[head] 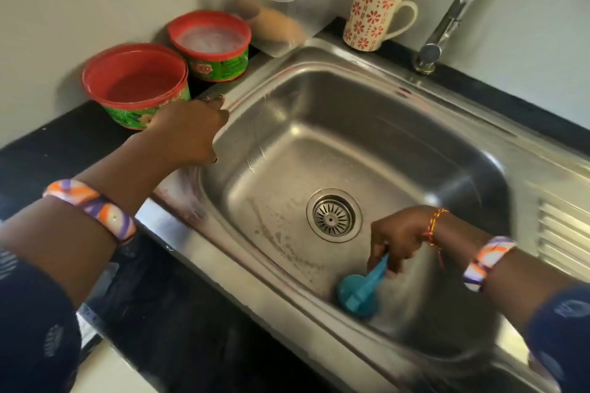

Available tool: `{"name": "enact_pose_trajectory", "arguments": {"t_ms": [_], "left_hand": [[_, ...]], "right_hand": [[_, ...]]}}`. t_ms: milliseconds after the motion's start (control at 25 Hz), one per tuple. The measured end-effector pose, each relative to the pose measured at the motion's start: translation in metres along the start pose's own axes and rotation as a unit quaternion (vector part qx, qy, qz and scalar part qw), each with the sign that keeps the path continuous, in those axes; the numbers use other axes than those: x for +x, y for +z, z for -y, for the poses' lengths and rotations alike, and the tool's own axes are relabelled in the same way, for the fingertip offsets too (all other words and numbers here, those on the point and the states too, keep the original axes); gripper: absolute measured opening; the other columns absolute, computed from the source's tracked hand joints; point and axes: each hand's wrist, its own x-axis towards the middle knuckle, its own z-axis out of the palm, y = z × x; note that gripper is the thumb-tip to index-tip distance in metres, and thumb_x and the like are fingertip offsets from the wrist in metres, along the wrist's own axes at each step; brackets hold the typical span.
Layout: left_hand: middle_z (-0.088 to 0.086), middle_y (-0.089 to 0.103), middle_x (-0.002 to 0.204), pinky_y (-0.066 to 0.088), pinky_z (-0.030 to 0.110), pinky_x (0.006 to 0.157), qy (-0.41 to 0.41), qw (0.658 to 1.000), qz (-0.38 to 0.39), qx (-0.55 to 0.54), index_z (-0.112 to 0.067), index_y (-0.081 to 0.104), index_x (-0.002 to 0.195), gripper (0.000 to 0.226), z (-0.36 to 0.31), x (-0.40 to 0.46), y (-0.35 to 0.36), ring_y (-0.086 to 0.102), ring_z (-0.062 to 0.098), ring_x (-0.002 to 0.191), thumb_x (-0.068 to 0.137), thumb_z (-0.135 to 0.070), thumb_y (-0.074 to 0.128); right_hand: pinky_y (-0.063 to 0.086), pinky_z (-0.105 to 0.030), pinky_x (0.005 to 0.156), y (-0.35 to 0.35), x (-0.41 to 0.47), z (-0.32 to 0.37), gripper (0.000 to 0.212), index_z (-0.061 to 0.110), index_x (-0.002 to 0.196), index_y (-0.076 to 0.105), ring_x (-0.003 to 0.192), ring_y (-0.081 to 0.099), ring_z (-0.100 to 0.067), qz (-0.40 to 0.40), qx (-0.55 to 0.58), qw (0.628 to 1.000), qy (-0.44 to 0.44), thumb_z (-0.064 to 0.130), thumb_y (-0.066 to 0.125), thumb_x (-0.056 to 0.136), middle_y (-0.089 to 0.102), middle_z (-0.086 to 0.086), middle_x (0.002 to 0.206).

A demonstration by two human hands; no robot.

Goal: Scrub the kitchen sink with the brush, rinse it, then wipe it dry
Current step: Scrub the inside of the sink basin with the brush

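Observation:
The steel sink [367,112] fills the middle of the view, its basin wet, with soap streaks on the floor left of the drain [334,215]. My right hand [397,239] grips the handle of a blue brush [359,293], whose round head presses against the near wall of the basin. My left hand [188,131] rests on the sink's left rim, fingers bent down over the edge, holding nothing. Both wrists wear orange and purple bangles.
Two red-rimmed green tubs stand on the black counter [57,143] at the left: an empty one [135,86] and one with white paste [210,45]. A clear plastic container [281,0], a flowered mug [373,11] and the tap [453,9] line the back. The drainboard ridges [565,230] lie right.

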Motion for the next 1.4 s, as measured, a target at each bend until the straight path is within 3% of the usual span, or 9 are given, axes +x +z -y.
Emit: {"name": "enact_pose_trajectory", "arguments": {"t_ms": [280, 360, 480, 560, 720, 920, 1160, 1240, 1400], "left_hand": [[0.004, 0.012, 0.159, 0.048, 0.039, 0.095, 0.012, 0.996, 0.018, 0.092, -0.015, 0.027, 0.147, 0.079, -0.003, 0.008, -0.008, 0.045, 0.026, 0.130, 0.083, -0.044, 0.065], [0.005, 0.014, 0.158, 0.048, 0.040, 0.094, 0.015, 0.995, 0.023, 0.099, -0.015, 0.028, 0.147, 0.081, -0.002, 0.009, -0.010, 0.046, 0.027, 0.128, 0.082, -0.043, 0.067], [0.006, 0.017, 0.157, 0.049, 0.041, 0.092, 0.015, 0.995, 0.028, 0.098, -0.014, 0.030, 0.145, 0.082, -0.002, 0.012, -0.010, 0.048, 0.027, 0.125, 0.080, -0.043, 0.069], [0.006, 0.025, 0.154, 0.051, 0.039, 0.088, 0.016, 0.993, 0.028, 0.109, -0.014, 0.033, 0.143, 0.080, -0.002, 0.014, -0.010, 0.052, 0.027, 0.120, 0.078, -0.043, 0.070], [0.006, 0.038, 0.145, 0.049, 0.035, 0.078, 0.011, 0.992, 0.016, 0.123, -0.012, 0.040, 0.138, 0.075, -0.008, 0.019, -0.010, 0.056, 0.028, 0.115, 0.076, -0.039, 0.073], [0.007, 0.038, 0.146, 0.049, 0.036, 0.078, 0.006, 0.994, 0.010, 0.113, -0.012, 0.038, 0.139, 0.072, -0.009, 0.020, -0.008, 0.054, 0.029, 0.117, 0.078, -0.034, 0.072], [0.005, 0.022, 0.156, 0.049, 0.035, 0.081, 0.012, 0.992, 0.016, 0.128, -0.013, 0.028, 0.146, 0.082, -0.006, 0.018, -0.006, 0.051, 0.026, 0.122, 0.080, -0.040, 0.070], [0.006, 0.028, 0.153, 0.050, 0.036, 0.079, 0.007, 0.991, 0.020, 0.130, -0.012, 0.028, 0.145, 0.083, -0.007, 0.020, -0.008, 0.052, 0.027, 0.120, 0.079, -0.038, 0.071], [0.009, 0.045, 0.140, 0.049, 0.034, 0.079, -0.001, 0.988, 0.018, 0.152, -0.010, 0.033, 0.142, 0.075, -0.015, 0.023, -0.009, 0.056, 0.027, 0.113, 0.081, -0.032, 0.070]], "right_hand": [[0.039, -0.024, 0.075, -0.076, 0.054, 0.084, 0.034, 0.027, 0.122, 0.063, 0.095, 0.058, -0.013, -0.407, 0.017, 0.905, -0.121, 0.024, 0.060, 0.088, 0.068, -0.002, 0.112], [0.039, -0.026, 0.071, -0.075, 0.054, 0.077, 0.032, 0.021, 0.120, 0.065, 0.086, 0.059, -0.019, -0.359, 0.018, 0.924, -0.130, 0.022, 0.060, 0.088, 0.070, -0.008, 0.101], [0.034, -0.015, 0.042, -0.045, 0.031, 0.037, 0.030, 0.008, 0.119, 0.063, 0.041, 0.042, -0.009, -0.016, 0.000, 0.998, -0.054, 0.010, 0.059, 0.089, 0.057, -0.003, 0.060], [0.027, -0.009, 0.033, -0.029, 0.018, 0.021, 0.038, 0.019, 0.126, 0.059, 0.034, 0.035, -0.003, 0.103, -0.100, 0.990, 0.010, 0.012, 0.061, 0.089, 0.055, 0.008, 0.046], [0.031, -0.015, 0.039, -0.053, 0.037, 0.044, 0.037, 0.010, 0.123, 0.061, 0.031, 0.038, -0.001, -0.035, 0.000, 0.994, -0.104, 0.008, 0.062, 0.087, 0.053, 0.010, 0.038], [0.039, -0.022, 0.064, -0.086, 0.062, 0.089, 0.031, 0.018, 0.115, 0.068, 0.067, 0.050, -0.006, -0.387, 0.073, 0.902, -0.177, 0.013, 0.062, 0.085, 0.060, 0.006, 0.068], [0.029, -0.023, 0.049, -0.038, 0.026, 0.034, 0.040, 0.018, 0.123, 0.062, 0.050, 0.037, -0.010, 0.020, -0.003, 0.994, -0.106, 0.004, 0.062, 0.086, 0.064, -0.010, 0.073], [0.031, -0.016, 0.048, -0.042, 0.025, 0.038, 0.038, 0.014, 0.121, 0.064, 0.045, 0.042, -0.002, -0.022, -0.015, 0.991, -0.130, 0.002, 0.062, 0.085, 0.066, -0.001, 0.064], [0.036, -0.021, 0.063, -0.066, 0.051, 0.078, 0.025, 0.019, 0.110, 0.071, 0.069, 0.058, 0.001, -0.350, 0.053, 0.921, -0.163, 0.021, 0.064, 0.086, 0.069, -0.001, 0.084]]}}
